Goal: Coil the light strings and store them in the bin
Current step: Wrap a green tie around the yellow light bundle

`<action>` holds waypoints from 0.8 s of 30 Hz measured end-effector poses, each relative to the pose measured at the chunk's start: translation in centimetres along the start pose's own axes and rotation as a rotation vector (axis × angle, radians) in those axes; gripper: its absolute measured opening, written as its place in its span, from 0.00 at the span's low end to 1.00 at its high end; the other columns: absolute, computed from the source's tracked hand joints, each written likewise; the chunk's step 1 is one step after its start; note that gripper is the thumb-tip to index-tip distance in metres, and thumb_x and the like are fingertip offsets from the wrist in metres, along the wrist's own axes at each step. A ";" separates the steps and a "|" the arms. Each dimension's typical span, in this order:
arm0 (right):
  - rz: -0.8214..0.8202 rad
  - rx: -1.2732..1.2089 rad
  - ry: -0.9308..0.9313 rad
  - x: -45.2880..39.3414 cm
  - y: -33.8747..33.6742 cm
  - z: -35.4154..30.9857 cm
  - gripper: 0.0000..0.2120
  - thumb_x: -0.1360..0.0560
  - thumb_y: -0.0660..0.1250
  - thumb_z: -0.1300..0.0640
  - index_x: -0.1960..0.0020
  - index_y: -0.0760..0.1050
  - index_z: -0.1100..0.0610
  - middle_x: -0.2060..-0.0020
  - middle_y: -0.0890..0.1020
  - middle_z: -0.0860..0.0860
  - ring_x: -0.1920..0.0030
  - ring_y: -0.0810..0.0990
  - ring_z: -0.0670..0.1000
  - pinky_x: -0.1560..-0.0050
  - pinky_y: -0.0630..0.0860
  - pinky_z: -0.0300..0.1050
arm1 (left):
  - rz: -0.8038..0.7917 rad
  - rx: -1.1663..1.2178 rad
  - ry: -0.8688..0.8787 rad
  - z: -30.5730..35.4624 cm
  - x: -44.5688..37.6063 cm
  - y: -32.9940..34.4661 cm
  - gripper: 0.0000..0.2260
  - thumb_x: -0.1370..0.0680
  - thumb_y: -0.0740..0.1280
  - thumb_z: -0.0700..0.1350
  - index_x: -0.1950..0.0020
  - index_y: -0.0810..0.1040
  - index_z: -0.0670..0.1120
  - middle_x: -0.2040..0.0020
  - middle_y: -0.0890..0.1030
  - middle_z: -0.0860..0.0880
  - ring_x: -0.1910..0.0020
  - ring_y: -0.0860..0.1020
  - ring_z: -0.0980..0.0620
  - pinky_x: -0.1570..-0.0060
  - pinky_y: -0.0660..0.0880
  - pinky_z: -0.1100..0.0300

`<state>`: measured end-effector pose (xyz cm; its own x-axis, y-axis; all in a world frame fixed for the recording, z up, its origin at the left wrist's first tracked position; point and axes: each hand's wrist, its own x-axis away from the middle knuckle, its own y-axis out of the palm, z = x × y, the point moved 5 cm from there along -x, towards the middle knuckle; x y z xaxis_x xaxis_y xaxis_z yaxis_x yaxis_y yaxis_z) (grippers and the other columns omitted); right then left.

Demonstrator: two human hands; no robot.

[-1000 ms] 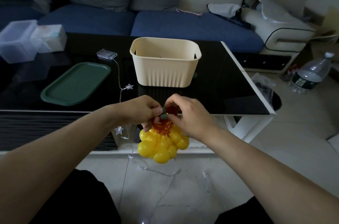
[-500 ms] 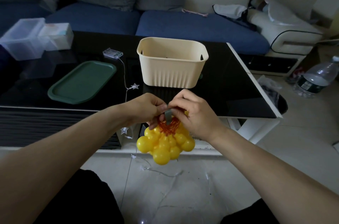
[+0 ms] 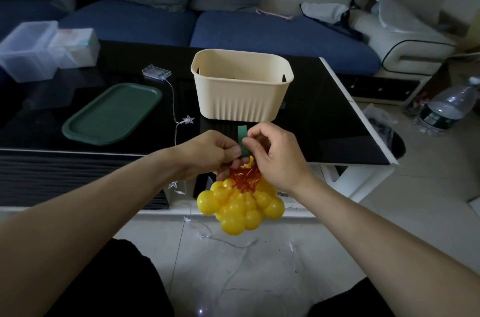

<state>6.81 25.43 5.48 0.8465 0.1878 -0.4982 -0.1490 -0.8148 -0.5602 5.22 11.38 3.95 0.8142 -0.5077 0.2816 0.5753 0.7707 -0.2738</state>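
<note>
Both hands, left hand (image 3: 207, 153) and right hand (image 3: 272, 155), are pinching the green strap (image 3: 243, 141), now raised upright from its earlier horizontal lie, cinching the coiled yellow ball lights (image 3: 240, 206) for the bin (image 3: 241, 98).

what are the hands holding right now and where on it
Left hand grips the bunched yellow ball light string at its gathered orange wires. Right hand pinches the green strap near its middle.

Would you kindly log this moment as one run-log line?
left hand: grips yellow ball light bundle | right hand: pinches green strap | bin: on table, bundle not inside
</note>
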 end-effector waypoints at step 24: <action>-0.068 -0.198 0.308 -0.3 -1.3 1.1 0.06 0.21 0.70 0.58 0.57 0.80 0.56 0.69 0.75 0.54 0.70 0.70 0.43 0.67 0.69 0.33 | 0.072 -0.036 0.081 1.6 0.1 0.7 0.14 0.19 0.65 0.42 0.61 0.80 0.36 0.76 0.77 0.49 0.77 0.71 0.55 0.69 0.71 0.63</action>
<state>6.21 27.01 5.59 0.9697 0.0955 -0.2250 -0.0111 -0.9024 -0.4307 5.61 12.52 5.24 0.8564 -0.4822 0.1847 0.5163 0.7929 -0.3237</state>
